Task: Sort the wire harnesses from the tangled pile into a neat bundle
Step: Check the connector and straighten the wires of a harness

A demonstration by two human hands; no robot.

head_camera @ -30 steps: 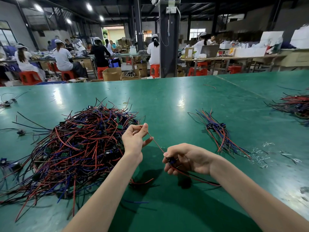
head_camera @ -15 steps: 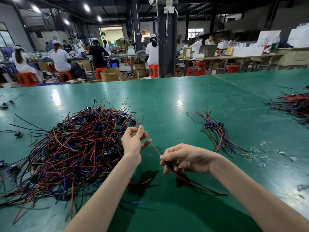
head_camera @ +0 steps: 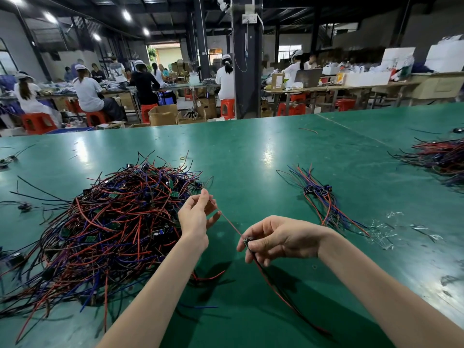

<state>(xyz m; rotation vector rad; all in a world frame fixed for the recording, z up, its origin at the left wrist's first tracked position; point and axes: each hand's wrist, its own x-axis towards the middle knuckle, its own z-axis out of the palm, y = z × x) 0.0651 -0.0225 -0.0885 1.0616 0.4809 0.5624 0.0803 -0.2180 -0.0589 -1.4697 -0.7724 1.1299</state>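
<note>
Head view: we note the left hand (head_camera: 194,217) pinching one red lead of a wire harness (head_camera: 229,224), the right hand (head_camera: 278,238) gripping its small dark connector above the green table (head_camera: 251,159). We judge progress early: a small bundle (head_camera: 319,194) lies well to the right, while the large tangled pile (head_camera: 108,229) on the left awaits sorting.

Bright ceiling lamps (head_camera: 50,17), glare on green table (head_camera: 266,151), wide-angle edge bending
</note>
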